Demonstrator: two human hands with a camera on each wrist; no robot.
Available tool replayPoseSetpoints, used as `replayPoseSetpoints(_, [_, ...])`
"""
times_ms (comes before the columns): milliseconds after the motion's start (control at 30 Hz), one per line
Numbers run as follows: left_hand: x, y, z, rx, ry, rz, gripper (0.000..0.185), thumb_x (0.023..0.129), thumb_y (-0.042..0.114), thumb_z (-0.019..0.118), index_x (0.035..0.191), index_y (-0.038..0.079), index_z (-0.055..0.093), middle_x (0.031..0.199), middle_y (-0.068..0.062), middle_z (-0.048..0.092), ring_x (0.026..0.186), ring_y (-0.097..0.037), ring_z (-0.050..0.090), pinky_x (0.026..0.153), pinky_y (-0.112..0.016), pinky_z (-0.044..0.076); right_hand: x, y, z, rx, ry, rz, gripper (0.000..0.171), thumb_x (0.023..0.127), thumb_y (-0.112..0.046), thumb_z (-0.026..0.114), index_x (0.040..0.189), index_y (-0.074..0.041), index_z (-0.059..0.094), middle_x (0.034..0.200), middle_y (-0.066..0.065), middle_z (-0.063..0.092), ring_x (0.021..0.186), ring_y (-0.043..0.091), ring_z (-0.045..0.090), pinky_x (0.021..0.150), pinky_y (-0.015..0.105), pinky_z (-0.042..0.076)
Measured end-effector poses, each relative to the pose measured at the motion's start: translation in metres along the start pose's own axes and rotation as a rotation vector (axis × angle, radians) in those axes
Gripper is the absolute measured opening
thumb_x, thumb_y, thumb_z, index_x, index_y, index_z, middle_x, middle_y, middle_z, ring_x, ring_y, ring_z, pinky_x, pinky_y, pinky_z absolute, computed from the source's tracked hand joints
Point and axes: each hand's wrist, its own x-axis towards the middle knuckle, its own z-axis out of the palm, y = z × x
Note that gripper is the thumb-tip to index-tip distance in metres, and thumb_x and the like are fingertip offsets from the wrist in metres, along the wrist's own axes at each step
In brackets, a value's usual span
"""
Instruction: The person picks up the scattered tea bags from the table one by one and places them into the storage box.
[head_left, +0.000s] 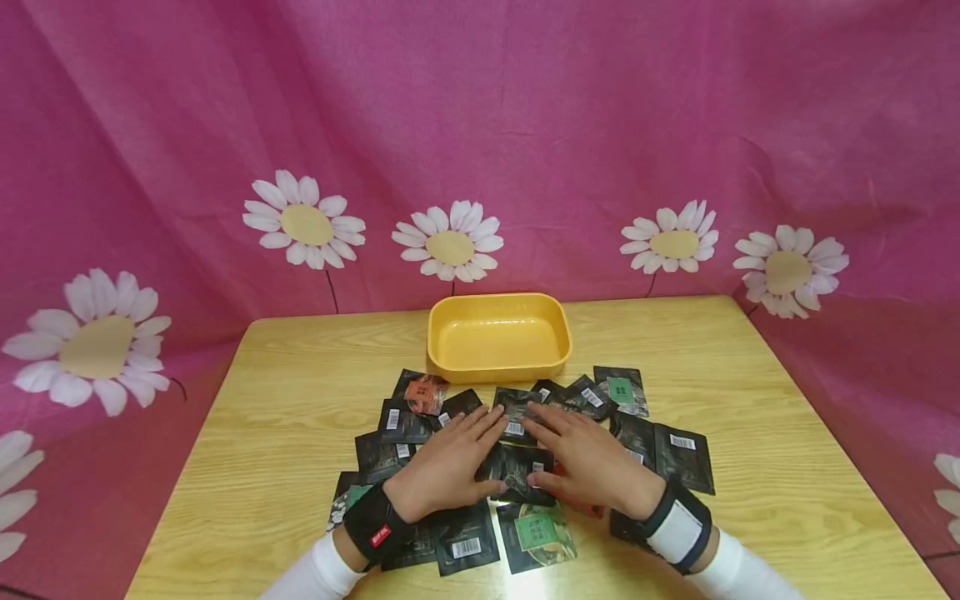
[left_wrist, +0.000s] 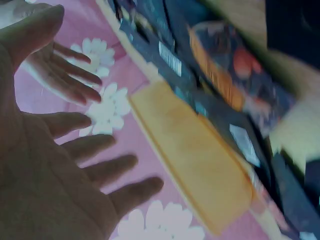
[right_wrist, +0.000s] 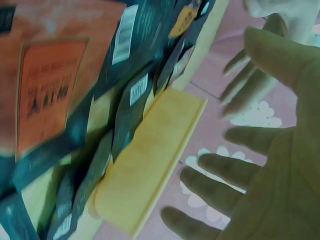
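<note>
Resting hands: the left hand (head_left: 442, 467) and right hand (head_left: 592, 458) lie palm down on a spread of dark sachets (head_left: 465, 546), fingers straight and slightly fanned, pinching nothing
Left hand: fingers point toward 1 o'clock, tips near the barcode sachet (head_left: 516, 414); the wrist view shows an open palm (left_wrist: 45, 170) with fingers apart
Right hand: fingers point toward 11 o'clock, tips almost meeting the left hand's; its palm (right_wrist: 285, 165) is likewise open
Sachet under the grip: the middle sachet (head_left: 517, 471) lies between the two palms, both thumbs touching it, long axis roughly 12 to 6 o'clock
Other sachets: fanned around the hands from 9 through 12 to 3 o'clock (orange-labelled one (head_left: 426, 393) at 11, green-labelled one (head_left: 621, 390) at 1, another green one (head_left: 536, 533) at 6)
Yellow tray (head_left: 498, 367): at 12 o'clock beyond the fingertips, long axis 9 to 3, just behind the sachets
Table (head_left: 787, 467): pale wood, pink daisy cloth (head_left: 450, 125) behind
</note>
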Motion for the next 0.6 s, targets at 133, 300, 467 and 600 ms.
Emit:
replayPoseSetpoints(133, [0.007, 0.007, 0.007, 0.073, -0.033, 0.061, 0.078, 0.089, 0.055, 0.065, 0.149, 0.011, 0.042, 0.155, -0.008, 0.041, 0.145, -0.024, 0.038, 0.115, -0.041, 0.036, 0.0, -0.004, 0.005, -0.021, -0.036, -0.021, 0.064, 0.086, -0.048, 0.07, 0.138, -0.012, 0.058, 0.141, 0.012, 0.056, 0.126, 0.032, 0.057, 0.098, 0.051, 0.05])
replayPoseSetpoints(300, [0.013, 0.011, 0.015, 0.118, -0.045, 0.071, 0.073, 0.085, 0.055, 0.068, 0.143, 0.013, 0.052, 0.15, -0.007, 0.049, 0.141, -0.024, 0.044, 0.112, -0.041, 0.04, 0.001, -0.009, 0.012, -0.032, -0.09, -0.028, 0.066, 0.083, -0.049, 0.073, 0.136, -0.012, 0.06, 0.138, 0.01, 0.059, 0.124, 0.034, 0.058, 0.093, 0.051, 0.052])
replayPoseSetpoints(467, [0.016, 0.011, 0.022, 0.116, -0.055, 0.071, 0.07, 0.083, 0.05, 0.074, 0.14, 0.014, 0.056, 0.146, -0.008, 0.053, 0.134, -0.024, 0.052, 0.107, -0.039, 0.045, 0.001, -0.011, 0.022, -0.049, -0.119, -0.034, 0.066, 0.08, -0.048, 0.077, 0.133, -0.011, 0.062, 0.134, 0.009, 0.062, 0.115, 0.03, 0.063, 0.089, 0.048, 0.054])
replayPoseSetpoints(600, [0.017, 0.011, 0.024, 0.125, -0.09, 0.069, 0.071, 0.08, 0.049, 0.077, 0.139, 0.014, 0.057, 0.146, -0.008, 0.054, 0.134, -0.022, 0.052, 0.107, -0.036, 0.045, 0.003, -0.011, 0.028, -0.087, -0.14, -0.034, 0.058, 0.078, -0.043, 0.079, 0.125, -0.011, 0.066, 0.128, 0.008, 0.065, 0.107, 0.028, 0.067, 0.085, 0.045, 0.055])
